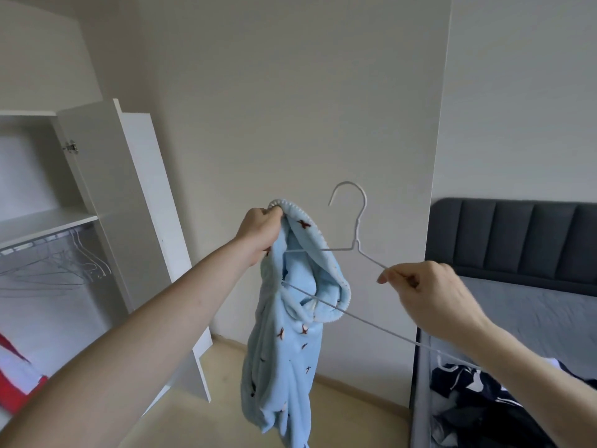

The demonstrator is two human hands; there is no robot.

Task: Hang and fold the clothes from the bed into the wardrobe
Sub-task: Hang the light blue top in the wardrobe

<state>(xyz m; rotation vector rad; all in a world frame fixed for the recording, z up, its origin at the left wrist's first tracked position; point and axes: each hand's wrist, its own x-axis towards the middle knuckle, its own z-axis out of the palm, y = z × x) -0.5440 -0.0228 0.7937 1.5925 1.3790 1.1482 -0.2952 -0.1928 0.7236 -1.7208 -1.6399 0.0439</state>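
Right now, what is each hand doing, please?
Left hand: grips the blue fleece garment at its collar.
Right hand: pinches the white wire hanger.

Wardrobe [106, 195], left of frame: door open, hanging bay accessible; rail crowded with empty wire hangers [64, 263], red-and-white garment [16, 379] at lower left. Centre: bare floor [226, 383] before the wall, unobstructed. Bed [523, 305], right edge: dark clothes [478, 399] piled near its foot.

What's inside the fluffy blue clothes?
One arm of the thin white wire hanger pokes into the fluffy light-blue garment, which the left hand grips. The fabric hides that arm's tip.
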